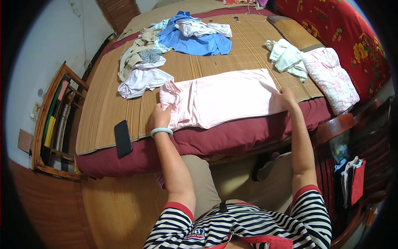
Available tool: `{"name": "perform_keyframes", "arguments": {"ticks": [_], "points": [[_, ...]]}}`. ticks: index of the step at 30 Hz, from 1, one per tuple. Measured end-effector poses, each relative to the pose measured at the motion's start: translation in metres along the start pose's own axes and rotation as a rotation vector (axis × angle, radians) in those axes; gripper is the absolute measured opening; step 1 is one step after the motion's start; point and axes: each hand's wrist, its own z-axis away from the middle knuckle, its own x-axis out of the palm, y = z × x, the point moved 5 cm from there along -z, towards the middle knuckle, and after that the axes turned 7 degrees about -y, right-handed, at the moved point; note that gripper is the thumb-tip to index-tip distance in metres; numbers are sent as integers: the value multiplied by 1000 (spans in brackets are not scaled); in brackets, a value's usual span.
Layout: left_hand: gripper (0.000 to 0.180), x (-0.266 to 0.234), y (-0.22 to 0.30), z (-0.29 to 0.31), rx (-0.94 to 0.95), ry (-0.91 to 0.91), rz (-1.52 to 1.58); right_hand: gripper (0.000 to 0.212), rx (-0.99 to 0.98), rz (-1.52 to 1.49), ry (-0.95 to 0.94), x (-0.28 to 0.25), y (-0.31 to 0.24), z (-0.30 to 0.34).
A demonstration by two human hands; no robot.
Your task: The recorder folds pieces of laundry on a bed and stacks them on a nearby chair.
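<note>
A pale pink garment (236, 97), probably a shirt, lies folded into a long rectangle along the near edge of the bed, its left end bunched in folds. My left hand (161, 117), with a pale bangle (161, 132) at the wrist, grips that bunched left end. At the opposite end, my right hand (287, 99) pinches the near right corner of the cloth between thumb and fingers. Part of the garment hangs close to the mat's front border. Both forearms reach forward from the lower edge.
A black phone (123, 139) lies left on the bamboo mat (244, 50). Blue clothing (195, 43) and white clothing (145, 81) are heaped farther back. A pale green towel (286, 58) and folded floral cloth (329, 76) lie right. A wooden chair (336, 126) stands near right.
</note>
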Motion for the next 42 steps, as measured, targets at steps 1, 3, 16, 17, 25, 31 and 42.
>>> {"name": "perform_keyframes", "arguments": {"ticks": [1, 3, 16, 17, 25, 31, 42], "points": [[53, 2, 4, 1, 2, -4, 0, 44, 4, 1, 2, 0, 6, -3], [50, 6, 15, 4, 60, 5, 22, 33, 57, -256, -6, -1, 23, -11], [59, 35, 70, 16, 129, -183, -18, 33, 271, -42, 140, -60, 116, 3], [59, 33, 71, 18, 103, -154, -72, 31, 218, -126, 136, -58, 120, 5], [62, 13, 80, 32, 43, -32, -89, 18, 84, -144, 341, -57, 65, 11], [49, 15, 100, 40, 191, 232, -137, 15, -304, -34, 463, -26, -46, 13], [36, 32, 123, 50, 502, 376, -47, 18, -960, 246, -66, 103, -189, 82]]}}
